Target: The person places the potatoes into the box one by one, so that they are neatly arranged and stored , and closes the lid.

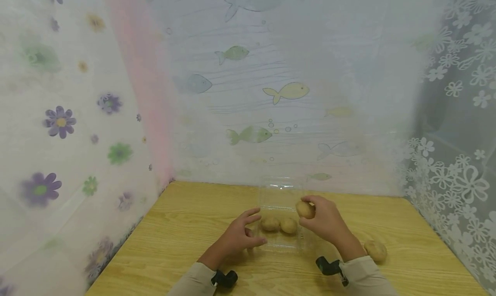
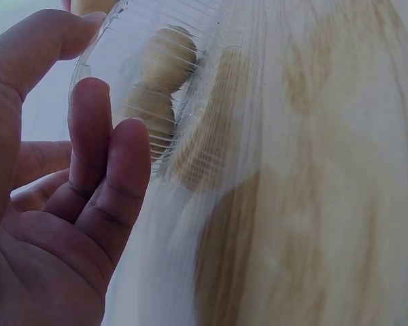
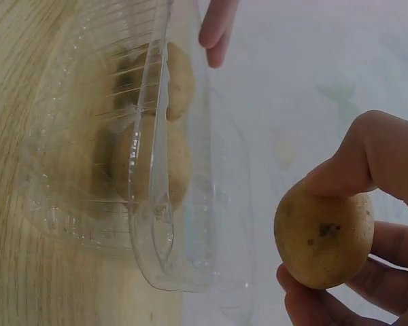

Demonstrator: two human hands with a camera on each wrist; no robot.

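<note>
A clear plastic clamshell box (image 1: 280, 246) stands on the table with its lid (image 1: 280, 197) raised at the back. Inside it lie two potatoes, a left one (image 1: 270, 224) and a right one (image 1: 288, 225), side by side. My right hand (image 1: 325, 220) pinches another potato (image 3: 324, 234) between thumb and fingers, above the box's right side and apart from its rim. At the box's left side is my left hand (image 1: 237, 235), thumb and fingers spread, with fingertips (image 2: 88, 102) at the clear wall; firm contact is hard to tell.
One more potato (image 1: 375, 250) lies on the wooden table (image 1: 186, 227), beside the right forearm. Patterned curtains with fish (image 1: 252, 134) and flowers (image 1: 60, 122) hang around the table. A black wrist mount (image 1: 225, 279) sits on the left sleeve, with another (image 1: 328, 266) on the right.
</note>
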